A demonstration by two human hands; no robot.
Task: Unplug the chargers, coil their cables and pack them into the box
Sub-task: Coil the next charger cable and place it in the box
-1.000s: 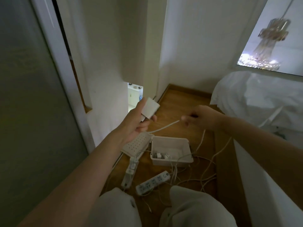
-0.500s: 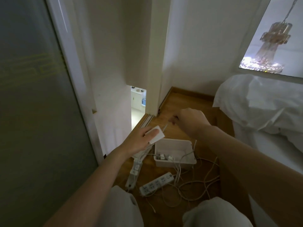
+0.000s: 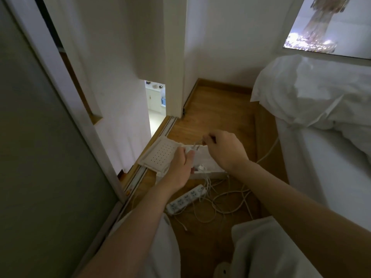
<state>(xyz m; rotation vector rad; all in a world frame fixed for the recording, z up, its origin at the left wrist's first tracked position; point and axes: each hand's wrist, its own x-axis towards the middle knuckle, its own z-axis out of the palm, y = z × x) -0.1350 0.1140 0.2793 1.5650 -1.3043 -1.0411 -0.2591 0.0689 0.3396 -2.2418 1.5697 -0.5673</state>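
White charger (image 3: 189, 151) in left hand (image 3: 180, 169); right hand (image 3: 225, 151) pinches cable (image 3: 196, 145) above box (image 3: 209, 173).

The left hand (image 3: 180, 169) hides most of the charger (image 3: 189, 151); the box (image 3: 207, 160), 1 o'clock from the power strip (image 3: 185, 199), is half covered.

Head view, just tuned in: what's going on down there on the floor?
A person is working over an open white box on the wood floor. The left hand grips a white charger above it; the right hand pinches the cable, apparently mid-coil. The perforated lid lies left of the box, and a power strip and loose cables lie nearer the person.
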